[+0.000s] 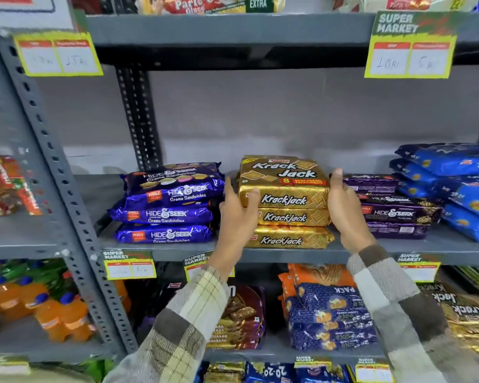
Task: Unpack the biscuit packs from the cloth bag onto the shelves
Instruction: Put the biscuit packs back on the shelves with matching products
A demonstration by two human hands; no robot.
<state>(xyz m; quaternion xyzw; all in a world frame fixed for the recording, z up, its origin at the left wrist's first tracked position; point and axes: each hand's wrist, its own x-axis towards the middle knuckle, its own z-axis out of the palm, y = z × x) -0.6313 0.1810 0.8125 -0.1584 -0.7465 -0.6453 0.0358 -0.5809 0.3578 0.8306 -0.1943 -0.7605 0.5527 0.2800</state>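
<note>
1. Left hand (237,214) pressed against the left end of the gold Krackjack stack (286,203), fingers curled onto the top pack's front corner, thumb up along the side.
2. Right hand (346,208) flat against the right end of the same stack, thumb poking up beside the top pack. So both hands clamped on it from either side, plaid sleeves (194,308) coming up from below.
3. Three Krackjack packs high, sitting on the middle shelf (274,255) near its front edge, top one tilted so the "Krack Jack" face shows.
4. Just left of it: blue Hide & Seek creme sandwich packs (166,205), stacked a few high.
5. Just right: dark purple Hide & Seek packs (396,208), then bright blue 20-20 packs (451,186) piled further right.
6. Lower shelf: more biscuit packs, plus orange drink bottles (53,313) off to the left.
7. Farther up: yellow Super Market price tags (411,45) on the upper shelf edge, Parle-G packs (202,4) above.
8. Cloth bag not in view.
</note>
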